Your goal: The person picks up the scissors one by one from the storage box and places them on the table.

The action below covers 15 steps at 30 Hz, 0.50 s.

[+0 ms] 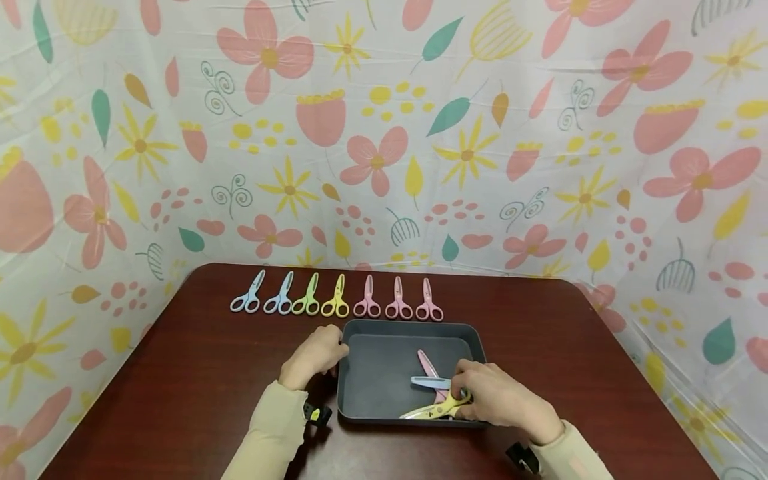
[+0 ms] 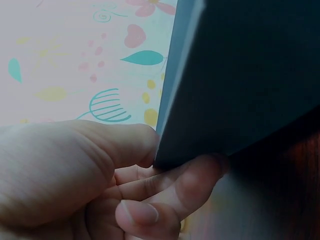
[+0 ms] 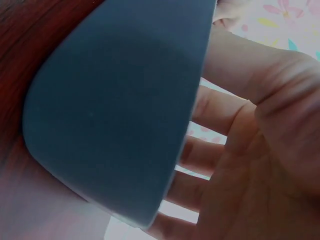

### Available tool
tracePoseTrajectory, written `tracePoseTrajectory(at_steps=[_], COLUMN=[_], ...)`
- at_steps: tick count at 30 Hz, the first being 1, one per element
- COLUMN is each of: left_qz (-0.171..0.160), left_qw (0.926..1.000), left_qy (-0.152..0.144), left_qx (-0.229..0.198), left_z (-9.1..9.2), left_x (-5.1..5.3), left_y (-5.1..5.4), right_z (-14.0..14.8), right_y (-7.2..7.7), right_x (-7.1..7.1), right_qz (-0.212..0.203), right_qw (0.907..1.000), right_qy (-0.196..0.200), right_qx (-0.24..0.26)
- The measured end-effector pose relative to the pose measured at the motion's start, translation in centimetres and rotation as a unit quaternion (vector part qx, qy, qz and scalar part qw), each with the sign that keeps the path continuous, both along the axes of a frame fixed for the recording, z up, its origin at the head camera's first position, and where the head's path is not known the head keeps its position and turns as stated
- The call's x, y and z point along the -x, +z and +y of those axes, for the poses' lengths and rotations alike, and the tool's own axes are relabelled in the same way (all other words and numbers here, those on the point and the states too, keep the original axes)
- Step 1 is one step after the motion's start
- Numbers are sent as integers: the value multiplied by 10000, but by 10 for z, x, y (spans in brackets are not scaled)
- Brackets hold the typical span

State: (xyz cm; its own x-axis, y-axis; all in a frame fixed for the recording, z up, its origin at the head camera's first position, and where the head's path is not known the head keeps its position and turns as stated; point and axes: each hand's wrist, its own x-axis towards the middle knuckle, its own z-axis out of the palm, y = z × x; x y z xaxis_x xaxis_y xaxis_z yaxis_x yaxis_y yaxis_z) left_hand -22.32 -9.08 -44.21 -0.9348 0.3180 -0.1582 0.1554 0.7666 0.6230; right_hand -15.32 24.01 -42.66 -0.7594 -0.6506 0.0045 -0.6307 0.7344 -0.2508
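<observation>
A dark grey tray (image 1: 384, 373) rests on the table, and my left hand (image 1: 315, 357) holds its left side. In the left wrist view the thumb (image 2: 132, 145) lies at the tray's rim, with curled fingers against its outer side. Over the tray's right wall reaches my right hand (image 1: 501, 400), fingers bent down among scissors. Yellow scissors (image 1: 429, 411), light blue scissors (image 1: 429, 382) and pink scissors (image 1: 427, 363) overlap there, the blue and yellow handles at the fingertips. The tray wall (image 3: 115, 115) hides those fingertips in the right wrist view, so any grip is unclear.
Behind the tray runs a row of scissors: two blue pairs (image 1: 253, 293), a green pair (image 1: 309, 297), a yellow pair (image 1: 337, 298) and three pink pairs (image 1: 398, 300). A flowered cloth (image 1: 384, 167) hangs behind the dark red-brown table (image 1: 198, 373).
</observation>
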Motion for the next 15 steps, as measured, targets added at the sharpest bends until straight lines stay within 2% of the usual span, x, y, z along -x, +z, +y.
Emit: tracePoseTrajectory(at_steps=[7, 15], left_qz=[-11, -58], left_qw=[10000, 9999], left_qy=[-30, 57], left_qx=[-21, 64], left_z=[-1, 0], left_x=[1, 2], left_y=[-1, -1], right_z=[2, 2], right_y=[1, -3], right_x=[0, 0], right_qz=[-186, -65], right_qw=[9998, 9997], right_qy=[10, -36], right_qx=[-68, -226])
